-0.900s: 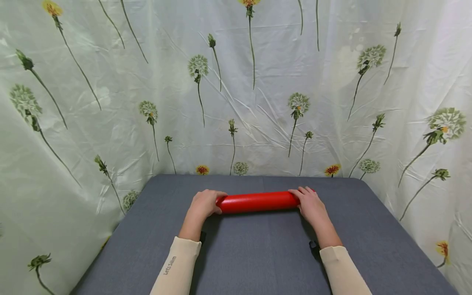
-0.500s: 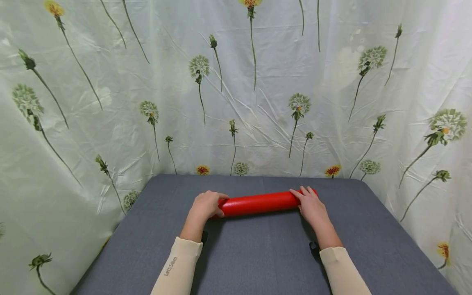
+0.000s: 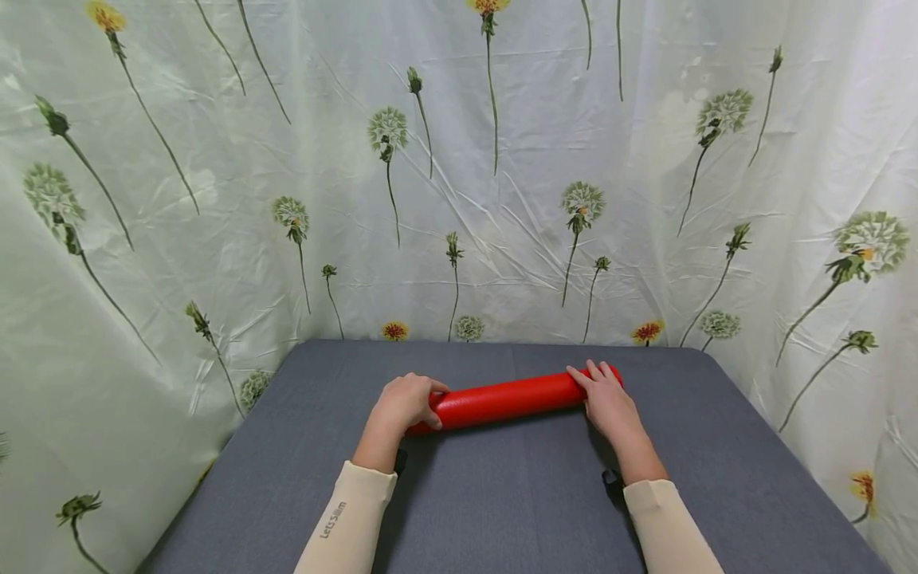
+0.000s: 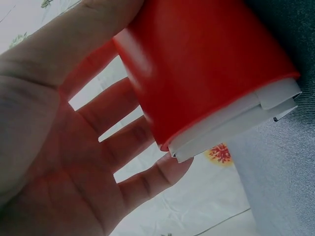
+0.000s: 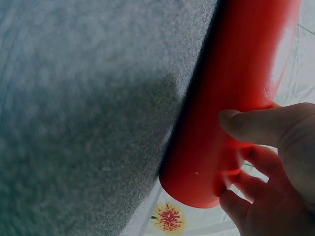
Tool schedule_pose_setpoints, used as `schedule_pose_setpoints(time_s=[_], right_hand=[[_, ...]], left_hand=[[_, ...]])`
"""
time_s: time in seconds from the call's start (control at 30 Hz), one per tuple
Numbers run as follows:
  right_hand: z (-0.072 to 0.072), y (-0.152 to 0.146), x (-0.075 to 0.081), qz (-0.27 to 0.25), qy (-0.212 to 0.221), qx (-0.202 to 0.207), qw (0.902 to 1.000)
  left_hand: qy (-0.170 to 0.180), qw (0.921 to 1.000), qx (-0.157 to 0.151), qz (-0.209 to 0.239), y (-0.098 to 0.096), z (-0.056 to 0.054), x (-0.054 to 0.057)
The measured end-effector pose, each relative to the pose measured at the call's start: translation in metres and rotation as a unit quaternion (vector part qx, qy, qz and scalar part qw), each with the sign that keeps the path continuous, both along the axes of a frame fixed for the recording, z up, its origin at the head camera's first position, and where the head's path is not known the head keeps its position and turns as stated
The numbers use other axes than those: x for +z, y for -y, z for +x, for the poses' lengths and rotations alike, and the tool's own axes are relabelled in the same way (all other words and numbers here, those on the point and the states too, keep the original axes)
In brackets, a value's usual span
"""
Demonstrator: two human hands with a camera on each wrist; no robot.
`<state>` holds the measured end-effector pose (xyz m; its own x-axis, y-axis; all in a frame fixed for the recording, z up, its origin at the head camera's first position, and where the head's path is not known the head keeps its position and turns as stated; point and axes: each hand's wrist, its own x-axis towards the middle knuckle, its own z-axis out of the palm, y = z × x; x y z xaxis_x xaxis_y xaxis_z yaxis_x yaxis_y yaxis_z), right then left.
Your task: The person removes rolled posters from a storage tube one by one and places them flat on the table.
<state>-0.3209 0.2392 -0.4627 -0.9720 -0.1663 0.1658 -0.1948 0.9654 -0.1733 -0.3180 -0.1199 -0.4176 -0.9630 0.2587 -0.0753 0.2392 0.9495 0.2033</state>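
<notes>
A long red tube (image 3: 509,400) lies across the far half of the grey surface, slanted so its left end is nearer to me. My left hand (image 3: 405,402) grips it close to that end, thumb on the near side and fingers spread along the far side. In the left wrist view, white curled edges (image 4: 236,120) stick out of the tube's end. Near the other end my right hand (image 3: 608,401) holds the tube the same way. The right wrist view shows the thumb (image 5: 261,125) pressed on the red side and fingers curled behind it.
The grey padded table (image 3: 488,494) has rounded far corners. A white curtain (image 3: 516,271) printed with dandelions hangs behind it and along both sides. Black straps (image 3: 613,482) show at the wrists, beside cream sleeves.
The tube has turned slightly, its left end coming toward me and its right end shifting a little away and rightward. My left hand has moved slightly right and nearer; both hands keep their grip.
</notes>
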Motion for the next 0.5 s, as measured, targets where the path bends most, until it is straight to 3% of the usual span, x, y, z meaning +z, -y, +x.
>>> schedule_pose_setpoints(time_s=[0.2, 0.4, 0.5], right_hand=[[0.0, -0.005, 0.003, -0.014, 0.014, 0.021, 0.9996], [-0.001, -0.011, 0.011, -0.11, 0.042, 0.047, 0.9919], [-0.001, -0.012, 0.017, -0.132, 0.043, 0.056, 0.9887]], left_hand=[[0.004, 1.0, -0.002, 0.002, 0.001, 0.0, 0.0], [-0.002, 1.0, -0.004, 0.003, 0.001, 0.0, -0.001], [-0.004, 1.0, -0.004, 0.006, 0.0, 0.0, -0.001]])
